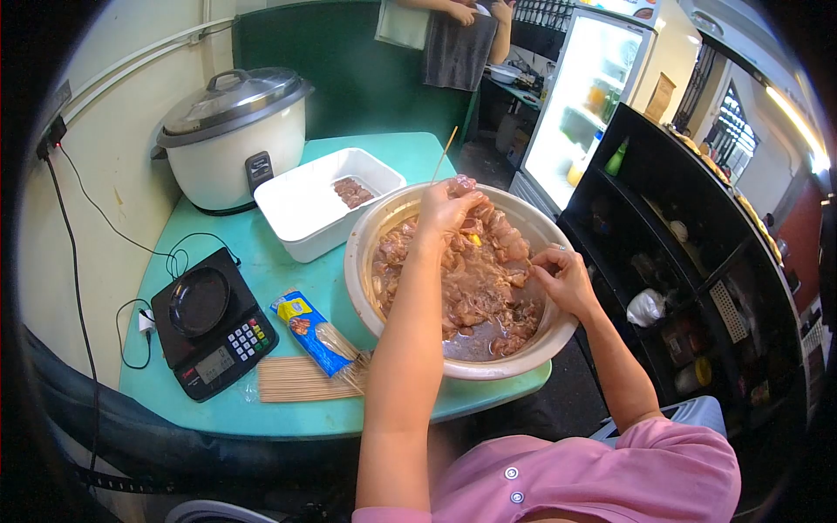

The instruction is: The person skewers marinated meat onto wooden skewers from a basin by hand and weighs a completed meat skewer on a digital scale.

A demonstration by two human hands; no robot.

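A large round bowl [356, 301] holds raw sliced meat [462, 279] in brown marinade. Above its far side, my left hand [449, 209] is closed around a thin bamboo skewer [450, 144] whose bare end points up. Pinkish meat shows by that hand's fingers; how it sits on the stick is partly hidden. My right hand [565, 277] pinches at the meat by the bowl's right side, its fingertips partly covered. Behind the bowl, a white tub [301, 218] has a small row of meat [351, 193] inside.
Bare skewers [301, 379] and a blue skewer packet [312, 333] lie left of the bowl. Farther left are a black digital scale [209, 322] with cables and a big rice cooker [231, 144]. A black shelf [671, 244] stands right. Another person's hands [462, 12] hold cloths at the back.
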